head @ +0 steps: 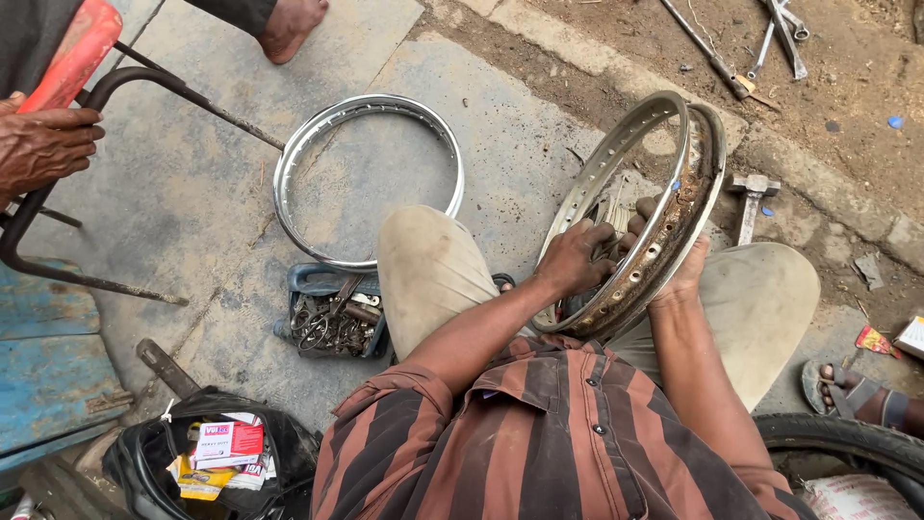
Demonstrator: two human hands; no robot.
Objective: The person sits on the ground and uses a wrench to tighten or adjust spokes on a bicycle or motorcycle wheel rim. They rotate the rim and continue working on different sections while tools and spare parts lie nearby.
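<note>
A rusty metal wheel rim (664,231) stands upright between my knees, with spoke holes along its inner band. My left hand (576,258) reaches inside the rim and closes on something at its centre, mostly hidden by the rim. My right hand (685,274) grips the rim's outer edge from the right side. A second, shiny rim (289,173) lies flat on the concrete ahead to the left, apart from both hands.
A blue tray of small metal parts (332,323) sits by my left knee. A black bag with small boxes (207,453) lies lower left. Another person's hand (43,144) rests on a red-seated metal stool (72,58). A hammer (749,202), wrenches (782,34) and a tyre (847,443) lie right.
</note>
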